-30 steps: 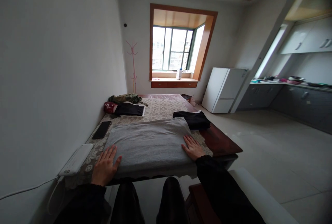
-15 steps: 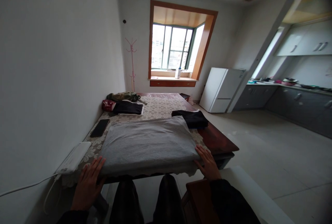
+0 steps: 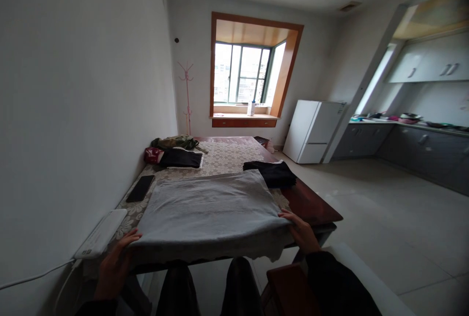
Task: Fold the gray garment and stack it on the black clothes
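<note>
— What have the hands got hold of?

— The grey towel (image 3: 208,208). The left hand (image 3: 113,264) pinches its near left corner, thumb on top, fingers curled under the edge. The right hand (image 3: 302,233) grips the near right corner the same way. Both corners sit lifted a little at the front edge of the table (image 3: 311,203).

— And the rest of the towel?

— Lying flat, folded, on the lace tablecloth (image 3: 227,152), near end overhanging the edge.

— Any boxes or bins?

— None I can make out on the table. There's a white power strip (image 3: 100,235) just beside the left hand, a black phone (image 3: 139,188) past it, a folded dark garment (image 3: 273,172) touching the towel's far right corner, and a small heap of clothes (image 3: 172,150) by the wall.

— The room?

— White walls, a wood-framed bay window (image 3: 249,72) with a bottle (image 3: 251,108) on its sill, a pink coat stand (image 3: 186,94), a white fridge (image 3: 313,130), grey kitchen counter (image 3: 421,147) at right.
</note>
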{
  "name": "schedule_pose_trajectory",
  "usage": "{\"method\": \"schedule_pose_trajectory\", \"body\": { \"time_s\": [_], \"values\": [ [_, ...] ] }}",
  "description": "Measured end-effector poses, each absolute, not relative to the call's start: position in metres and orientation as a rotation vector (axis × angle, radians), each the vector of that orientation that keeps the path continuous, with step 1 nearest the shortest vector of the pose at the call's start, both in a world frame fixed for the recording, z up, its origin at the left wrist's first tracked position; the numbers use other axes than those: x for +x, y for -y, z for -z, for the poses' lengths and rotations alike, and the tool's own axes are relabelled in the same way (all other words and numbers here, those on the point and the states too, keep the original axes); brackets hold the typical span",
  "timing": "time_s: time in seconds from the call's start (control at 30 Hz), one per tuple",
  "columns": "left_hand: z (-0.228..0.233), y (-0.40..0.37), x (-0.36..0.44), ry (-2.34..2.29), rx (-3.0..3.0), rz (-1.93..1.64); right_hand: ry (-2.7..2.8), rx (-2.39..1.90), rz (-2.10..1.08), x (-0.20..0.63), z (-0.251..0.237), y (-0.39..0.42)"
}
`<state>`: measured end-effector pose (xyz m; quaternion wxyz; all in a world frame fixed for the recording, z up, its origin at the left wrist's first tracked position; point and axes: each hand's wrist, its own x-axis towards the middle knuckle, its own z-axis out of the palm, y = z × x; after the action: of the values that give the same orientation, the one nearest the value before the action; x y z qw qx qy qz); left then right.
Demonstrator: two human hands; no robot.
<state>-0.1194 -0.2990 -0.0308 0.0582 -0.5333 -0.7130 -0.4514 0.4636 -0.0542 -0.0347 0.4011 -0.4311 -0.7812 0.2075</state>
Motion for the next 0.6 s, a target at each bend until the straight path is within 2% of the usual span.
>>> {"method": "schedule_pose_trajectory", "body": {
  "time_s": [0.1,0.2,0.4,0.53,0.6],
  "values": [
    [0.005,0.299,-0.114,2.242,-1.430,1.669,1.850,-1.088,-0.576,0.461,0.015,0.063],
    [-0.010,0.304,-0.111,2.232,-1.142,1.807,1.709,-1.105,-0.580,0.463,0.006,0.078],
    [-0.023,0.296,-0.114,2.408,-0.951,1.551,1.589,-1.185,-0.515,0.450,0.000,0.073],
    [-0.043,0.238,-0.129,2.413,-0.952,1.490,1.620,-1.265,-0.444,0.415,-0.020,0.018],
    [-0.053,0.199,-0.141,2.462,-1.049,1.345,1.653,-1.433,-0.384,0.393,-0.028,-0.014]
  ]
}}
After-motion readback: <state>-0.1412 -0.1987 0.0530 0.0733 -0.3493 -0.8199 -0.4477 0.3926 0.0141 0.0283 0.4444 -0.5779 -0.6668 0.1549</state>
